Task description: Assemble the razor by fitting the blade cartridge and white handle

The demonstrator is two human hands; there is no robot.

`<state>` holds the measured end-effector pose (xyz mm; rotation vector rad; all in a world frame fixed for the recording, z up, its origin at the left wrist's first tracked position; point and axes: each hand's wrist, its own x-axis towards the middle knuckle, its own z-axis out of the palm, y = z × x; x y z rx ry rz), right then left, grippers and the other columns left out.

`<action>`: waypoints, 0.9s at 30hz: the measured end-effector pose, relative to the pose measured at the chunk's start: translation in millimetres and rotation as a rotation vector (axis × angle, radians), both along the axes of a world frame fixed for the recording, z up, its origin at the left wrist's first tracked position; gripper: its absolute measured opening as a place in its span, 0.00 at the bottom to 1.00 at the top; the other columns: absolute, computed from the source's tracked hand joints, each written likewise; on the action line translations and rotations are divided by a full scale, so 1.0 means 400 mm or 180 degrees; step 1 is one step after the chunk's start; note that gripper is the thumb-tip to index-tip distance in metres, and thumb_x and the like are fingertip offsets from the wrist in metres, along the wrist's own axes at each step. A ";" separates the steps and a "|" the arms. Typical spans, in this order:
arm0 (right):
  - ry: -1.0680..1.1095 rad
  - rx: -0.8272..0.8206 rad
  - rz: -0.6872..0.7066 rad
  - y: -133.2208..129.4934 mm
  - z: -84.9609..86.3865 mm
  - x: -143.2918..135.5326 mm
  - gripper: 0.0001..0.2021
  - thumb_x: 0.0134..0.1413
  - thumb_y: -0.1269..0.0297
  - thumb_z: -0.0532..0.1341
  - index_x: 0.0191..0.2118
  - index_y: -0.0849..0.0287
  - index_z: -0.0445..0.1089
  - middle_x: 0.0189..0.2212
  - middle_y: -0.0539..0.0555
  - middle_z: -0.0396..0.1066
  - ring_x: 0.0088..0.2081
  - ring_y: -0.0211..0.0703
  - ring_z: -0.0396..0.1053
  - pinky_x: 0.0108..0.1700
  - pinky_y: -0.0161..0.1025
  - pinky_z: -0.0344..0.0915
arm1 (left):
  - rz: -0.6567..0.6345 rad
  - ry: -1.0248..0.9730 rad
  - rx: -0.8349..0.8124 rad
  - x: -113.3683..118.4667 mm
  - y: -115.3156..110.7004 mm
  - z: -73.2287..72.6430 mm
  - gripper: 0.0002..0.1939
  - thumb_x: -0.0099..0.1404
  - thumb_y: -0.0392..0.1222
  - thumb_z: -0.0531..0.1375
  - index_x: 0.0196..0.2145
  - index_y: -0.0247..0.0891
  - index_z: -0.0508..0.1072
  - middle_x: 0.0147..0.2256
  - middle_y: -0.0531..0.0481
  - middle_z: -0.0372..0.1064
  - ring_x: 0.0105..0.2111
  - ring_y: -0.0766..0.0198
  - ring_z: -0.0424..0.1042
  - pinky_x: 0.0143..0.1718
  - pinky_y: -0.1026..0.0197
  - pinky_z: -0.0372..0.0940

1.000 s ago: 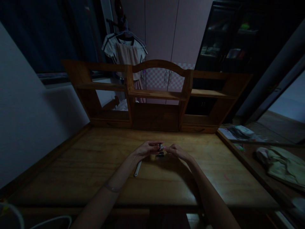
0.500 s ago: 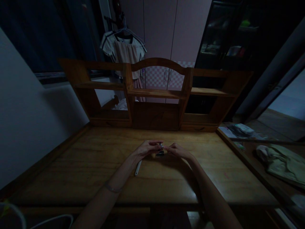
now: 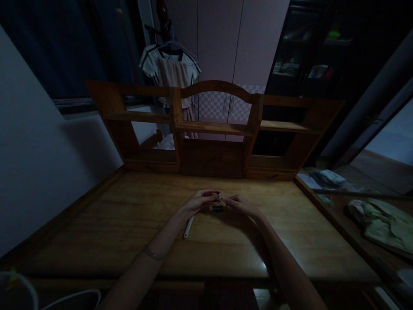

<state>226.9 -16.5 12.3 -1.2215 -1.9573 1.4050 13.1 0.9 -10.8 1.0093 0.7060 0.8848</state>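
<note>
Over the wooden desk [image 3: 135, 224], both hands meet at a small shiny metallic piece [image 3: 219, 197] too small and dim to name. My left hand [image 3: 199, 201] pinches it between thumb and fingers from the left. On its right side, the closed fingertips of my right hand [image 3: 238, 203] touch the same piece. Just below them, a small dark rectangular item [image 3: 217, 208] with a lighter edge shows on or near the desktop. A slim white handle [image 3: 188, 228] with a hole at its end lies beside my left wrist, its upper part hidden by the hand.
A wooden shelf unit [image 3: 214, 128] with small drawers stands along the desk's far side. Raised wooden edging [image 3: 322, 215] borders the right side, with folded cloth [image 3: 387, 224] beyond. A wall [image 3: 80, 142] closes off the left. White loops [image 3: 77, 296] sit low at the left.
The whole view has shifted slightly to the right and down. The hands stay together on the metallic piece, with only small finger movement; the white handle lies as before.
</note>
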 end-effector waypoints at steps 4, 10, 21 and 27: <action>0.0215 -0.0042 0.0048 -0.002 0.001 0.003 0.25 0.51 0.41 0.53 0.26 0.63 0.66 0.17 0.46 0.57 0.19 0.31 0.51 0.21 0.32 0.45 | 0.0021 -0.0113 0.0030 -0.002 -0.002 0.000 0.19 0.54 0.40 0.67 0.44 0.33 0.73 0.42 0.42 0.73 0.41 0.60 0.73 0.43 0.60 0.68; 0.0342 0.0114 -0.0097 -0.010 0.004 -0.004 0.25 0.51 0.43 0.55 0.26 0.65 0.67 0.18 0.48 0.59 0.20 0.32 0.53 0.22 0.32 0.47 | 0.0203 0.0113 0.0305 0.001 0.006 -0.006 0.20 0.51 0.43 0.68 0.41 0.32 0.74 0.36 0.43 0.74 0.35 0.61 0.73 0.41 0.57 0.68; 0.0437 -0.0055 -0.0469 -0.021 -0.010 -0.013 0.23 0.49 0.44 0.57 0.28 0.64 0.67 0.19 0.48 0.60 0.21 0.33 0.55 0.22 0.31 0.48 | 0.0248 0.0335 0.0559 0.007 0.012 -0.009 0.24 0.50 0.51 0.67 0.42 0.33 0.73 0.37 0.43 0.73 0.34 0.61 0.72 0.38 0.58 0.67; 0.0414 0.0036 -0.0524 -0.022 -0.011 -0.016 0.24 0.49 0.43 0.56 0.27 0.64 0.67 0.20 0.49 0.62 0.22 0.34 0.56 0.22 0.31 0.49 | 0.0399 0.0413 0.0677 0.010 0.012 -0.006 0.22 0.49 0.49 0.68 0.39 0.33 0.74 0.36 0.44 0.73 0.34 0.62 0.71 0.38 0.61 0.66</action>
